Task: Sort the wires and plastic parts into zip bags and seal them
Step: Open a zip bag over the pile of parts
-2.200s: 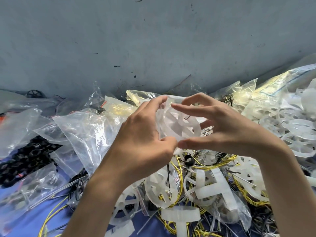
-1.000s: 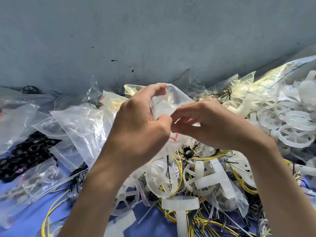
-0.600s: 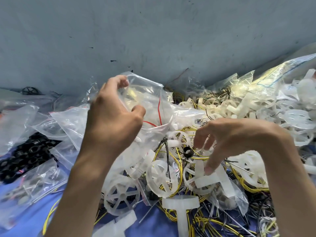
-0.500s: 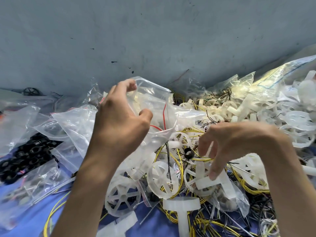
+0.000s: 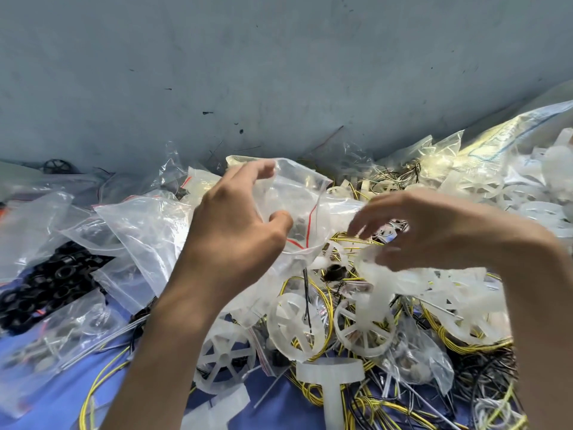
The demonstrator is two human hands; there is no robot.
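Centre frame: left hand [image 5: 235, 234] pinches zip bag [image 5: 297, 200] open; right hand [image 5: 440, 231], fingers curled, has lifted a white plastic part [image 5: 387, 277] bagward; loading imminent.

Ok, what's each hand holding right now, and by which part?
Left hand pinches the clear zip bag by its open mouth; right hand is blurred, grip unclear.

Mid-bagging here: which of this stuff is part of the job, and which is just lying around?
Job: left hand holding the open zip bag; right hand at a blurred white part; loose spoked wheels; yellow wires.
Lying about: bag of black rings; black wheel by the wall.
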